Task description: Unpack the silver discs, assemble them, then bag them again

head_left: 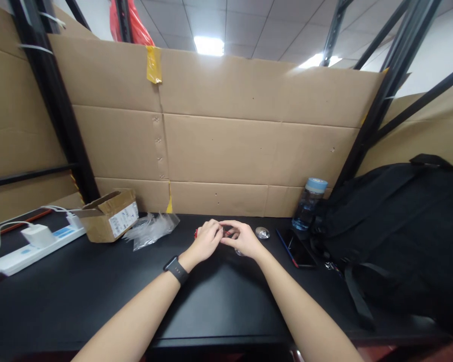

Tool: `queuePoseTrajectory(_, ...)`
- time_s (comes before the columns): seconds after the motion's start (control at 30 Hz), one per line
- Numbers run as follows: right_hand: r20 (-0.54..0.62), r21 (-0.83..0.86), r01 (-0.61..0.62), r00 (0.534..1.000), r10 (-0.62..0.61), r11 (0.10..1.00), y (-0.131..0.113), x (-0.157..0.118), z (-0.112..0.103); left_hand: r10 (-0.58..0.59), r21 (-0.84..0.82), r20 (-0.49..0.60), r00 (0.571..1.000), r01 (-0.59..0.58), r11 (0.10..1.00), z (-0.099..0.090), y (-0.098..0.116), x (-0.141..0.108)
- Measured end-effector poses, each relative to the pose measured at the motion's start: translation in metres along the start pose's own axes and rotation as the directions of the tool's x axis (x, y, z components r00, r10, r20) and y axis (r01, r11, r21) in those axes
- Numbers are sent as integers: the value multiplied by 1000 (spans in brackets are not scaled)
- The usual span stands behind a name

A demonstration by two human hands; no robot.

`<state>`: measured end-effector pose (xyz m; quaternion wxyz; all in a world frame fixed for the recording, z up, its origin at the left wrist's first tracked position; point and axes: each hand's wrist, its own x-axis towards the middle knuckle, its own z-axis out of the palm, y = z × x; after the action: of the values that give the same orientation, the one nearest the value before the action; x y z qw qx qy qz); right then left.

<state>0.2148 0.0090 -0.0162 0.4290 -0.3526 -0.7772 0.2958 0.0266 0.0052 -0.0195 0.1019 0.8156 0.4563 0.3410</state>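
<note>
Near the back of the black table (pixel 219 301), my left hand (pixel 207 242) is closed around a small red item (pixel 196 234), of which only a bit shows at its left side. My right hand (pixel 243 238) meets it, thumb and fingers curved in a pinch at the left hand's fingertips. Some red shows between the right thumb and fingers; its shape is too small to tell. A shiny round metal piece (pixel 262 232) lies just right of my right hand. Another shiny piece (pixel 239 252) is partly hidden beneath that hand.
An open cardboard box (pixel 107 216) and clear plastic bags (pixel 151 231) sit left, beside a white power strip (pixel 41 249). To the right are a phone (pixel 297 248), a blue-capped bottle (pixel 308 203) and a black backpack (pixel 400 236). A cardboard wall (pixel 219 146) stands behind.
</note>
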Motion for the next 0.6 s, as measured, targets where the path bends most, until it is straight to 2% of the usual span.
queuePoseTrajectory(0.2, -50, -118, 31, 998, -37, 993, -3, 2, -4, -25, 136, -89, 996, 37, 990, -3, -6, 3)
queuePoseTrajectory(0.27, -96, -163, 22, 995, -38, 986, 1, 3, -11, -46, 189, -106, 993, 65, 980, -8, -14, 5)
queuePoseTrajectory(0.37, -199, -278, -61, 980, 4, 959, 13, 4, -30, -104, 279, -127, 986, 136, 951, -18, -30, 6)
queuePoseTrajectory(0.5, -240, -540, -239, 963, 125, 807, 37, -1, -66, -212, 375, -136, 968, 248, 893, -30, -46, 4)
queuePoseTrajectory(0.6, -291, -617, -391, 920, 263, 683, 50, -8, -89, -246, 386, -99, 964, 265, 884, -33, -48, 2)
